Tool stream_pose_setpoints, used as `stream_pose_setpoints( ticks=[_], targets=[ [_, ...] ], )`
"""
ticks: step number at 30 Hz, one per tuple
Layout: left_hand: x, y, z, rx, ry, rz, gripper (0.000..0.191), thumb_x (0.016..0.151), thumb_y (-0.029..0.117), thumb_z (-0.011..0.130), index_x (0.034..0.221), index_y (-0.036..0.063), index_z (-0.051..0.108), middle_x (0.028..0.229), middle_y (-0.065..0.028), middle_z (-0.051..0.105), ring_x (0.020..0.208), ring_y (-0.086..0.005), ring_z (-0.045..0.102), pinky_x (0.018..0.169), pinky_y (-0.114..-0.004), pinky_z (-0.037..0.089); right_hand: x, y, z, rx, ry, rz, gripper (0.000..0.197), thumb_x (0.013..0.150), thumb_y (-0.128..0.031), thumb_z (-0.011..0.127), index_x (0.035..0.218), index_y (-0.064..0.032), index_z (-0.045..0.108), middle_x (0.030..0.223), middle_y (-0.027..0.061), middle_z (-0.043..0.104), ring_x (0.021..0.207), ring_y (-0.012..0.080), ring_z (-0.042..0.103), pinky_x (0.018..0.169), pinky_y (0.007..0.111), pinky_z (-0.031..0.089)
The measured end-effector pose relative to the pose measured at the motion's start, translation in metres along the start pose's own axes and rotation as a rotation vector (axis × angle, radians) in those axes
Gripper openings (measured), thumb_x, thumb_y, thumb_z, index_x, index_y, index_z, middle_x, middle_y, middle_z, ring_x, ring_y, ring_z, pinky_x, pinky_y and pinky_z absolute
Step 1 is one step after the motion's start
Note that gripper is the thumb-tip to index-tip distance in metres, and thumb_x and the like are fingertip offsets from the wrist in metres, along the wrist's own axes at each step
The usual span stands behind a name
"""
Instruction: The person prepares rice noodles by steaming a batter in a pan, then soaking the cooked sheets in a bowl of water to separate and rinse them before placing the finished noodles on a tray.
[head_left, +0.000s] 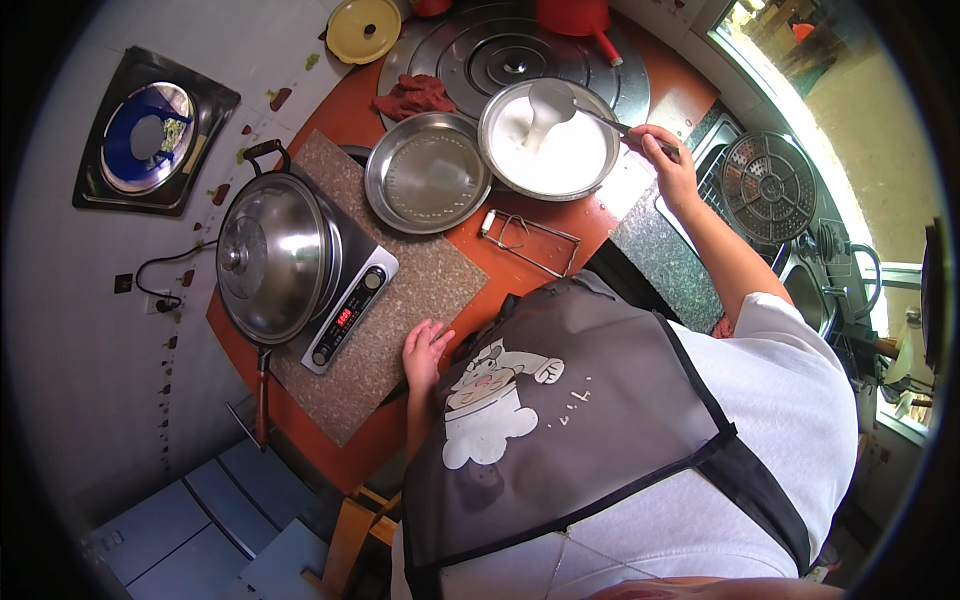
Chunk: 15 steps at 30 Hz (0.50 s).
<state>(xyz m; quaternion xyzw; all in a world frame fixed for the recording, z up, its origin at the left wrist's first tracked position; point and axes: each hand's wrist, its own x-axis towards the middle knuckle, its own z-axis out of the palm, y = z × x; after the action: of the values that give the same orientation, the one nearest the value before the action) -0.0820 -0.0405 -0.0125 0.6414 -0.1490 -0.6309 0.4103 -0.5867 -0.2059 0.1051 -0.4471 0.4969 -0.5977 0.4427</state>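
Note:
My right hand (670, 161) grips the handle of a metal ladle (552, 103), whose bowl is over a metal basin of white liquid (564, 154); some of the liquid runs down from the ladle. Left of the basin, its rim close by, is a round metal pan (427, 172) with a shiny bottom. My left hand (424, 351) rests near the edge of the stone-patterned board (431, 281), fingers apart and holding nothing. A wire tool with a white roller end (534, 241) lies on the orange tabletop below the basin.
A lidded wok (271, 259) stands on a lit induction cooker (351, 311) at the left, its wooden handle pointing towards the lower left. Behind the pans lie a red cloth (414, 96), a large metal lid (465, 64) and a red dipper (574, 16). A perforated steamer plate (770, 186) is at the sink.

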Motion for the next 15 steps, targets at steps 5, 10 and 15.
stream_pose_setpoints(
  ticks=[5, 10, 15],
  targets=[
    [0.000, 0.001, 0.003, -0.014, 0.020, 0.012, 0.036, 0.102, 0.022, 0.052, 0.132, 0.0016, 0.050, 0.126, -0.0198, 0.062, 0.099, -0.0322, 0.071, 0.085, -0.032, 0.053, 0.011, -0.005, -0.017, -0.769, -0.210, -0.312, 0.020, 0.096, -0.016, 0.062, 0.112, -0.0035, 0.066, 0.108, 0.0099, 0.068, 0.101, 0.0250, 0.067, 0.090, 0.035, 0.052],
    [-0.001, -0.001, -0.001, -0.015, 0.018, 0.015, 0.036, 0.102, 0.022, 0.052, 0.131, 0.0016, 0.050, 0.124, -0.0196, 0.063, 0.099, -0.0313, 0.071, 0.083, -0.032, 0.053, 0.000, 0.013, -0.024, -0.878, -0.382, -0.333, 0.019, 0.093, -0.015, 0.065, 0.109, -0.0050, 0.066, 0.107, 0.0119, 0.065, 0.101, 0.0298, 0.063, 0.084, 0.038, 0.053],
    [-0.004, -0.004, -0.002, -0.014, 0.032, 0.005, 0.037, 0.102, 0.023, 0.052, 0.132, 0.0015, 0.050, 0.126, -0.0203, 0.062, 0.098, -0.0318, 0.071, 0.083, -0.031, 0.053, -0.023, 0.024, -0.029, -0.738, -0.180, -0.190, 0.020, 0.094, -0.015, 0.064, 0.110, -0.0044, 0.067, 0.101, 0.0108, 0.068, 0.094, 0.0232, 0.065, 0.085, 0.035, 0.052]
  ],
)
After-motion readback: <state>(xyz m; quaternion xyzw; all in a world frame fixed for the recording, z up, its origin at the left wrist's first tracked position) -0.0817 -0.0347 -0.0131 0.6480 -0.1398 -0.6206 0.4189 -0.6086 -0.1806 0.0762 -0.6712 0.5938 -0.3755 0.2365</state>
